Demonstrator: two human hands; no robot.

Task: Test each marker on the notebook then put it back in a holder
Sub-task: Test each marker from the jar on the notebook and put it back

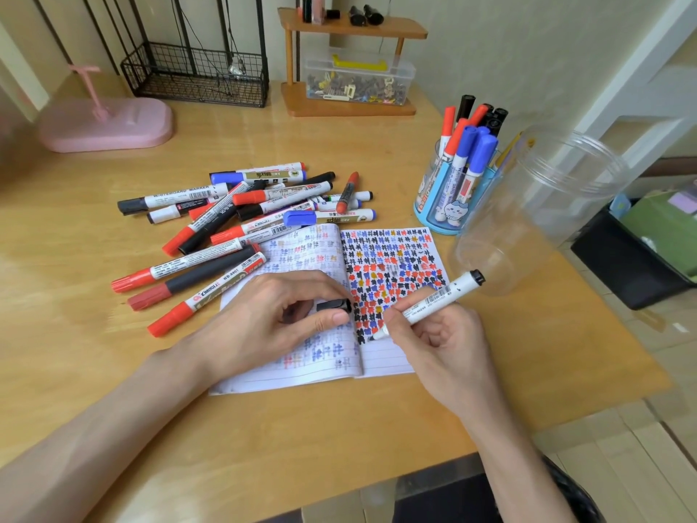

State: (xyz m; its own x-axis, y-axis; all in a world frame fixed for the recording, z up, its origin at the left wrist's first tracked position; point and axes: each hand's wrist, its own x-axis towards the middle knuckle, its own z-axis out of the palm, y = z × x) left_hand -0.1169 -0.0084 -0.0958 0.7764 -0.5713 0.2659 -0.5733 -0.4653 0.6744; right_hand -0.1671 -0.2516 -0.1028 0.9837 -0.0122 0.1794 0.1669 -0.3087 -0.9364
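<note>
I am viewing the notebook (388,356) lying on the desk (264,428) nearest me, loose markers (241,217) lying behind-left, the holder (439,205) standing behind-right, a jar (535,205) just beside it.

right hand (433,335): marker (439,297), tip apparently on notebook (390,359) | left hand (271,315) pinches cap (333,305)

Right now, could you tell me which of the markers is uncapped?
The white marker gripped in the right hand, tip on the notebook; the left hand pinches its black cap. The rest look capped.
</note>
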